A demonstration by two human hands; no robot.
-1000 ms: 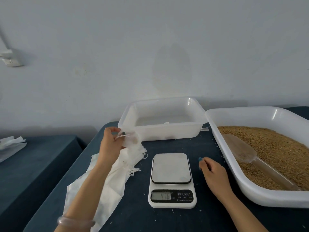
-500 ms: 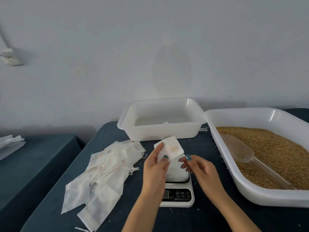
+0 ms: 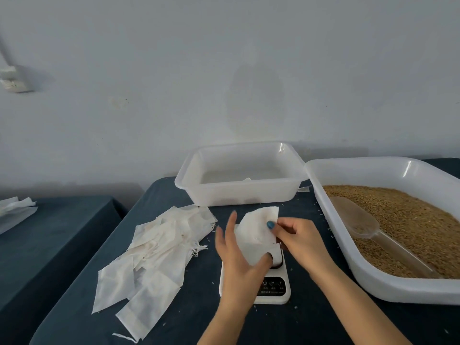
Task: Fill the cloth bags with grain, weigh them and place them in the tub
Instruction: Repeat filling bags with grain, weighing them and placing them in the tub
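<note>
A small white cloth bag (image 3: 256, 230) is held above the white kitchen scale (image 3: 272, 287) at the table's centre. My left hand (image 3: 239, 257) holds the bag from below, thumb on its lower edge and fingers spread behind it. My right hand (image 3: 296, 237) pinches the bag's right edge. A pile of empty cloth bags (image 3: 154, 255) lies to the left. The white tub (image 3: 239, 195) stands behind the scale. The large tray (image 3: 331, 220) on the right holds brown grain (image 3: 403, 220) with a clear plastic scoop (image 3: 366, 225) lying in it.
The dark blue table top (image 3: 311, 324) carries a few loose grains. A second dark table (image 3: 49, 235) stands to the left with white material (image 3: 15, 207) at its far edge. A grey wall rises behind.
My left hand has lifted one bag from the pile and brought it over the scale. My right hand has come in from beside the scale and taken hold of the bag's right edge.
</note>
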